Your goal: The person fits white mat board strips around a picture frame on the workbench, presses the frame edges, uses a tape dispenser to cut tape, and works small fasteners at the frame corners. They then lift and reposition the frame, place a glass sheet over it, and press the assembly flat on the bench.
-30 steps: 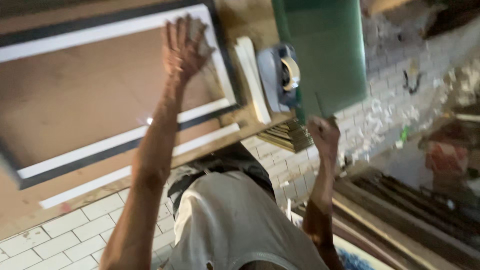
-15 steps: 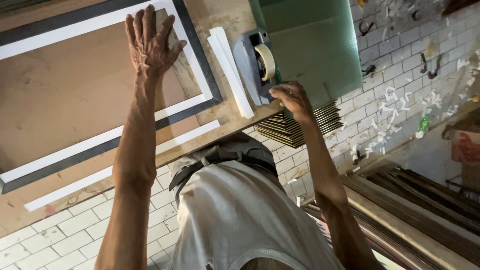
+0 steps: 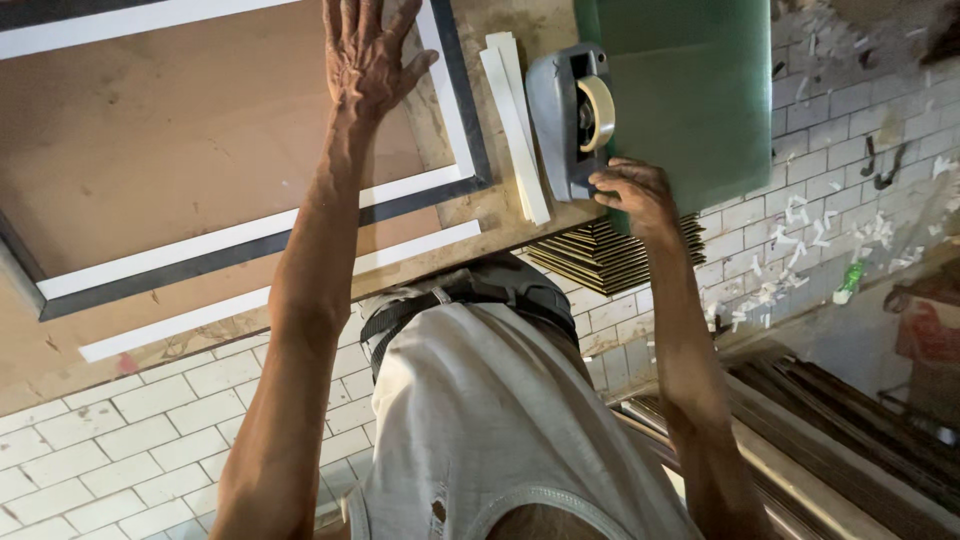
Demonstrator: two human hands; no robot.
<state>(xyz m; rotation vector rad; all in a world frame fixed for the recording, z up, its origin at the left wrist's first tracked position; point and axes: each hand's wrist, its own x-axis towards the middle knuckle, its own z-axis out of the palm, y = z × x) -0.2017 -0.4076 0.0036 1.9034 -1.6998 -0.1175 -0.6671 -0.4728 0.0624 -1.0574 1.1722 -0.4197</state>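
Note:
My left hand (image 3: pixel 365 50) lies flat with its fingers spread on the brown backing board (image 3: pixel 170 130) of a picture frame with a white and dark border (image 3: pixel 455 110). The frame lies face down on the worn wooden table (image 3: pixel 500 215). My right hand (image 3: pixel 630 195) has its fingers curled on the near end of a grey tape dispenser (image 3: pixel 565 115) that holds a roll of pale tape (image 3: pixel 598 112). The dispenser stands beside a green sheet (image 3: pixel 690 90).
Two white strips (image 3: pixel 515 120) lie between the frame and the dispenser, and a long white strip (image 3: pixel 280 290) lies along the table's near edge. A stack of dark frame mouldings (image 3: pixel 600 255) sits under the table edge. Long mouldings (image 3: pixel 820 430) lie on the littered, tiled floor (image 3: pixel 100 440).
My right hand has come up from the table edge to the near end of the tape dispenser. My left hand stays flat on the backing board, a little farther in.

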